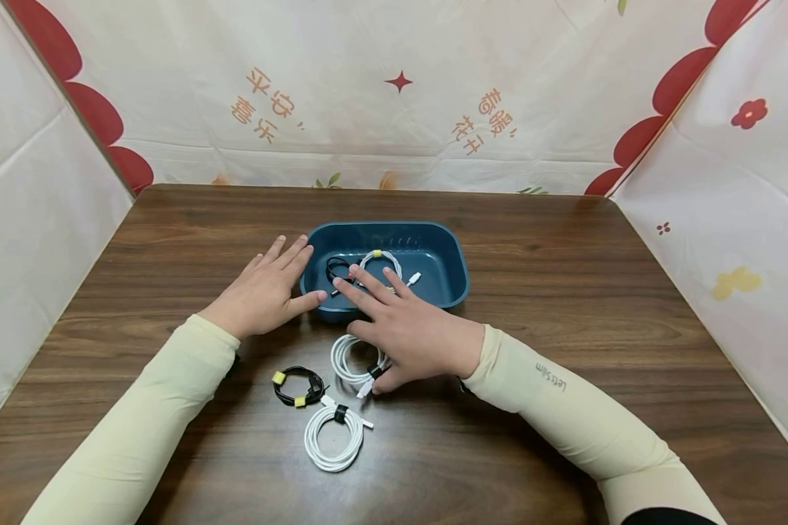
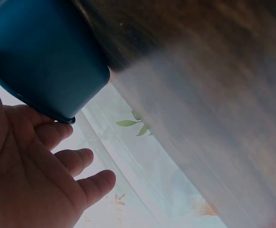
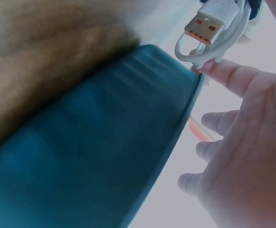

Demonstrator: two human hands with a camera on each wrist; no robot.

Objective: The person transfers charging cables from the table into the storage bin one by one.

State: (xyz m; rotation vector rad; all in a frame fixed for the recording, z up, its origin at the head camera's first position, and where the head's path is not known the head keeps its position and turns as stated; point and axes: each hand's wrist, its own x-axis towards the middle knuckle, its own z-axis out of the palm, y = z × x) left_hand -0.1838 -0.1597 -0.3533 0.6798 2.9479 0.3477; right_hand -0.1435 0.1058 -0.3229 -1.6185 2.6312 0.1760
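Right hand (image 1: 416,337) pinches white cable coil (image 1: 338,362), near side of blue bin (image 1: 436,281) | left hand (image 1: 260,293) spread at rim | coil: probably light, springy; best hold at black strap (image 1: 376,371)

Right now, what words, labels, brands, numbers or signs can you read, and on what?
"LetsSlim", upside down, on the right sleeve.
"平安喜乐" on the back cloth, left side in the head view.
"春暖花开" on the same cloth, right side; last character unclear.
White USB plug: any marking too blurred to read.
No readable numbers.
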